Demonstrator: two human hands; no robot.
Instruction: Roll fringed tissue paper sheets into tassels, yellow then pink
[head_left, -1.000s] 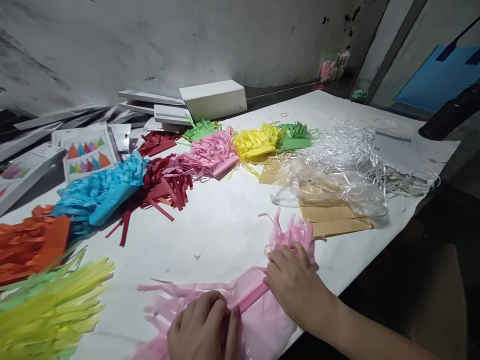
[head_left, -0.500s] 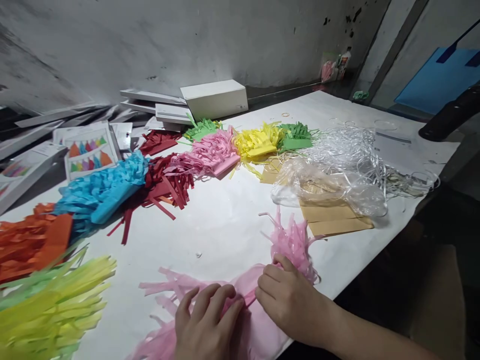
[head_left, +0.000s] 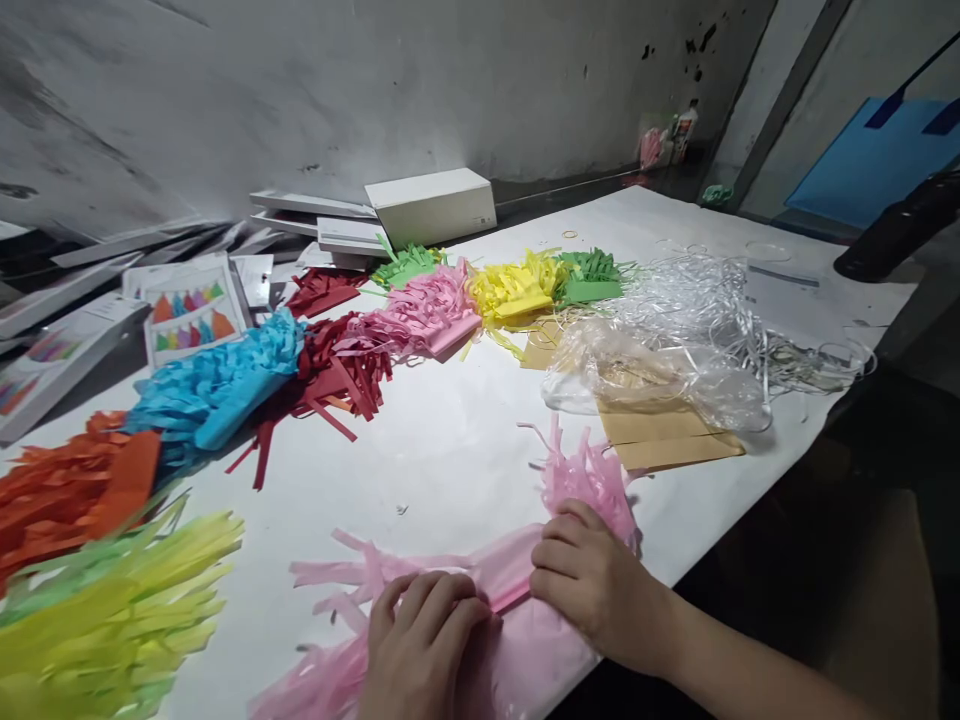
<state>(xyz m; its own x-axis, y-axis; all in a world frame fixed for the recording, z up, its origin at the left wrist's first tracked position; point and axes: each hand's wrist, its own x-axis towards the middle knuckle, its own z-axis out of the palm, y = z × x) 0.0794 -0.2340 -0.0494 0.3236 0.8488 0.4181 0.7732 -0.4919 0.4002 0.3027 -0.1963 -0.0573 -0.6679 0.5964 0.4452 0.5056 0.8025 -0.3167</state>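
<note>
A fringed sheet of pink tissue paper (head_left: 517, 555) lies at the front edge of the table, its cut strips spreading to the left and at the top right. My left hand (head_left: 424, 635) bends its fingers over the paper's middle, the fingertips partly hidden in it. On the right, my right hand (head_left: 592, 580) has its fingers curled round the paper, near the far fringe. Between the two hands runs a darker pink fold. What the thumbs do is mostly hidden.
Bundles of blue (head_left: 217, 390), orange (head_left: 82, 490) and yellow tissue fringe (head_left: 120, 620) line the left side. White boxes (head_left: 431, 208) are stacked by the wall. Clear plastic (head_left: 652, 365), brown card (head_left: 667, 435) and silvery strands (head_left: 675, 295) lie at the right.
My right hand has slid a little to the right along the paper, widening the gap between my hands. The fingers of my left hand lie closer together. The view has shifted slightly.
</note>
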